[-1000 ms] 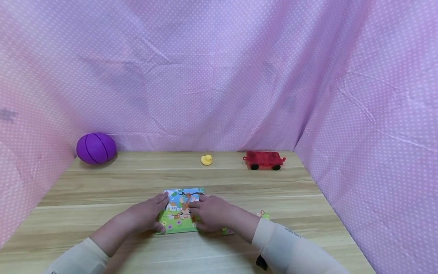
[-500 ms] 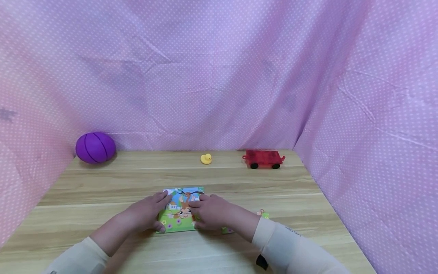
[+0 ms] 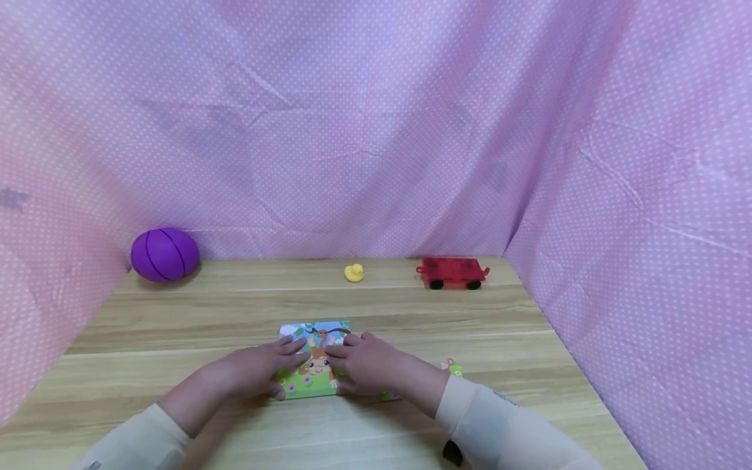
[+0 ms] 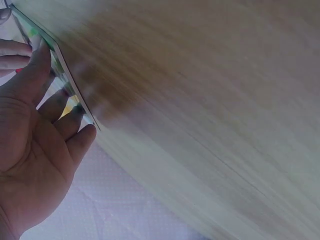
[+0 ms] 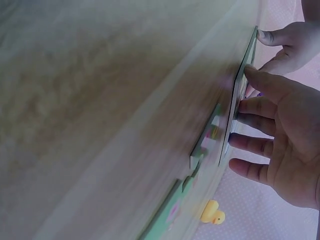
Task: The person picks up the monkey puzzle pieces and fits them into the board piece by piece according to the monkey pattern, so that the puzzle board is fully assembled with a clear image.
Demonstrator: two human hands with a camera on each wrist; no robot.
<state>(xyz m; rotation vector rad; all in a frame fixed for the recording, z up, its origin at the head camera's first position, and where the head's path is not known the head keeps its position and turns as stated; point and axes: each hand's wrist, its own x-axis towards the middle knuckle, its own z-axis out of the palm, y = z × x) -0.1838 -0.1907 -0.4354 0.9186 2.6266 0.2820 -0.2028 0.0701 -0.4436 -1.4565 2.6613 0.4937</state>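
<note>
Blue-and-green puzzle (image 3: pixel 318 367) lies midway across the table (image 3: pixel 211 307)

Thin and rectangular, the puzzle sits about halfway between the table's left and right edges, well in from the far edge. Blue sky and leaves run along its far side, green grass with purple flowers along its near side, and a wide-eyed brown monkey shows between them, below a dark branch.

The left hand (image 3: pixel 258 370) reaches in over the puzzle's left side, fingers nearly straight and spread apart, tips on the picture, thumb at the near left corner. The right hand (image 3: pixel 371 365) covers much of the right side, fingers extended with small gaps, thumb touching the near edge. Neither hand grips anything; both only touch the puzzle. Two green pieces (image 3: pixel 455 371) lie to its right, partly hidden by the right arm.

Compared with half a second ago, the left hand lies farther over the picture, its fingers wider apart and hiding most of the printed house. The right hand and the puzzle have hardly moved.

Along the table's far edge are a ball (image 3: pixel 165 254) near the left corner, a duck (image 3: pixel 354 273), and a cart (image 3: pixel 452 271) near the right corner.
</note>
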